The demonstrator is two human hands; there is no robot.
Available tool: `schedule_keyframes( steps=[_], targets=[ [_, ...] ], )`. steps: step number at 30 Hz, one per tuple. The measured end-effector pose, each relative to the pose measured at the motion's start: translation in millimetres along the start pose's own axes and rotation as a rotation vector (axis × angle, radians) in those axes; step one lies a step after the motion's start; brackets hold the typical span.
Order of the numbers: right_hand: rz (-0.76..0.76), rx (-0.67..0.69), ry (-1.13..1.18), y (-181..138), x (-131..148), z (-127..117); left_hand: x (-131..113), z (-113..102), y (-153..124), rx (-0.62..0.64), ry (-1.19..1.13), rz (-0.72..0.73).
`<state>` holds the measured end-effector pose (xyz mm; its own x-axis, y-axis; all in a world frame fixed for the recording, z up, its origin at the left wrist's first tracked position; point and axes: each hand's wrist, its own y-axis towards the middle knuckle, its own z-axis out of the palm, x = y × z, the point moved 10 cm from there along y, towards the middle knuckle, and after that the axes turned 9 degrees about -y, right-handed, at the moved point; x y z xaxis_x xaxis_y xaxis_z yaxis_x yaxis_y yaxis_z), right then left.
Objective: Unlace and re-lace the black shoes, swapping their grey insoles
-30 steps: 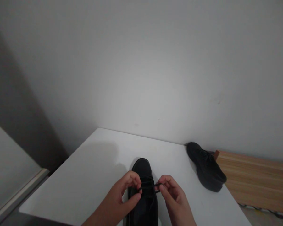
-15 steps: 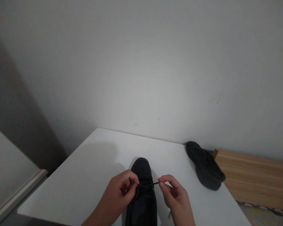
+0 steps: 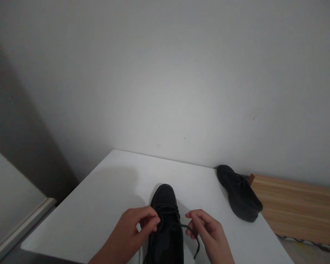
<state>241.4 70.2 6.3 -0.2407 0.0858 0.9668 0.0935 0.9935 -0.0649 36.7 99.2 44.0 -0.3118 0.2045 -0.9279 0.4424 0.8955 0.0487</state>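
Note:
A black shoe [image 3: 165, 198] stands on the white table [image 3: 107, 205] right in front of me, toe pointing away. My left hand [image 3: 132, 231] is closed in a pinch at the shoe's left side, holding a black lace end. My right hand [image 3: 209, 231] pinches the other lace [image 3: 192, 238] at the shoe's right side; that lace hangs in a loose loop below my fingers. The rear of the shoe is cut off by the bottom of the picture.
A second black shoe [image 3: 239, 198] lies at the table's far right corner against the white wall. A wooden surface [image 3: 299, 212] runs to the right of the table. On the left, a dark gap and a pale ledge [image 3: 19, 227] border the table.
The lace was stretched taut between my two hands over the shoe; now it is slack. My hands have drawn slightly apart and lower, and the right lace droops in a loop.

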Motion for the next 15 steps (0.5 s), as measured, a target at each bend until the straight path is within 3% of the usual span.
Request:
schedule_keyframes(
  steps=[4, 15],
  targets=[
    [-0.026, -0.023, -0.149, 8.2, -9.5, 1.7, 9.6, -6.4, 8.1, -0.129, 0.036, 0.059],
    [-0.084, -0.053, -0.178, 13.8, -2.3, 14.2, 14.6, 3.3, 11.4, -0.085, 0.005, 0.016]
  ],
)
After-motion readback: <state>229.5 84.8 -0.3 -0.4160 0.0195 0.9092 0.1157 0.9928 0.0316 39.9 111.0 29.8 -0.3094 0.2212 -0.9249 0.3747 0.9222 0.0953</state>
